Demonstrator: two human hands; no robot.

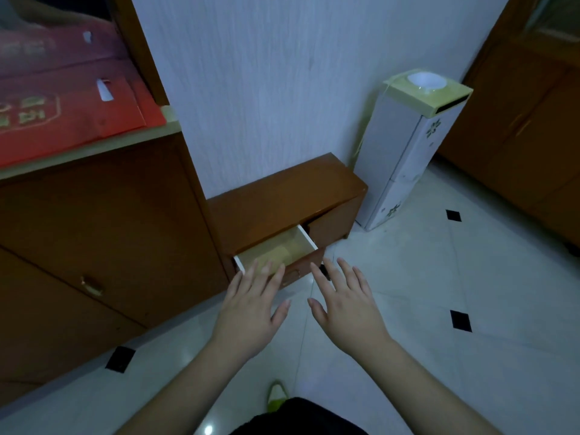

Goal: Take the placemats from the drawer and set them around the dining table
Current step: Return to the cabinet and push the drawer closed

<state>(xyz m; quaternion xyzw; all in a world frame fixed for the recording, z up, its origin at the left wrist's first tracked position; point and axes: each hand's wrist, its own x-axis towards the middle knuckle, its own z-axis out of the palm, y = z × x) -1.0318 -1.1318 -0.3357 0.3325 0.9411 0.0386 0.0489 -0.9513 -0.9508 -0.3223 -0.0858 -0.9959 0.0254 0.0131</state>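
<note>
Drawer [276,249]: pulled partway out of low brown cabinet [282,199] on the floor against the wall; white side rails visible, pale yellowish inside.
Placemats [268,254]: judged to be the pale flat layer on the drawer bottom; count and edges can't be resolved, could also be bare drawer floor.
Left hand [248,312]: grip apart, fingers straight and spread, holding nothing; fingertips overlap the drawer's front edge in the head view.
Right hand [342,309]: grip apart too, fingers splayed, empty; sits just beside the drawer front's right corner, over floor tile.
Key relation: drawer opening lies ahead of and below both hands, offset toward the left hand. Left hand is nearer to the opening; right is off to the side of it.
Long axis: drawer runs left-right along the cabinet front, tilted in view, left end nearer the camera. Mats likely lie flat along that axis, so the reach is down and in from the front.
Hidden: rear of drawer under the cabinet top; front panel and any handle mostly behind the fingers.
Hard to read: light is dim and bluish; contact between left fingertips and drawer can't be confirmed.
Out of view: dining table.
Also present: tall white floral-print box [408,152] standing right of cabinet; red carton [62,98] on the upper-left shelf.
</note>
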